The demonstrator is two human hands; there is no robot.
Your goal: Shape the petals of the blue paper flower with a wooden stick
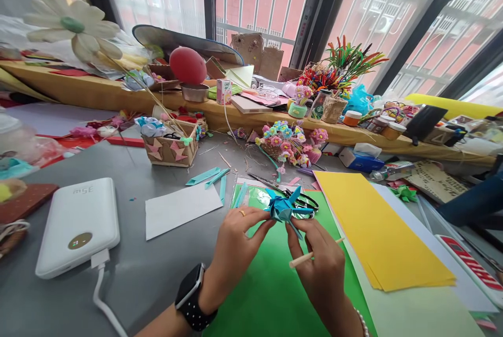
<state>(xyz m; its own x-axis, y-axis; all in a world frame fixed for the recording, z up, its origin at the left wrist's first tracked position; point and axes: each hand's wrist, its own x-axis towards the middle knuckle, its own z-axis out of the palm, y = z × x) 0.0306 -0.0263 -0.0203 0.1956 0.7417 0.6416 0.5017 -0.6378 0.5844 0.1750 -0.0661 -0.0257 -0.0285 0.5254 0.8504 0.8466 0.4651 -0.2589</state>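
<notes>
A blue folded-paper flower (282,208) with several pointed arms is held up between my two hands, above a green sheet (271,274). My left hand (239,245) pinches its left side between thumb and fingers. On the lower right, my right hand (320,256) grips it by the fingertips, and a thin pale wooden stick (302,260) is tucked through the same fingers. Just behind the flower lies a pair of black-handled scissors (306,199), partly hidden. Several folded light-blue paper strips (203,176) rest to the left, near a white paper card (183,210).
Yellow paper sheets (387,232) lie to the right. A white power bank (80,227) with a plugged-in cable sits at the left. Farther back stand a cardboard box (171,147), a bunch of pipe-cleaner flowers (285,140) and a blue tissue pack (361,159). A cluttered ledge (251,117) runs below the windows.
</notes>
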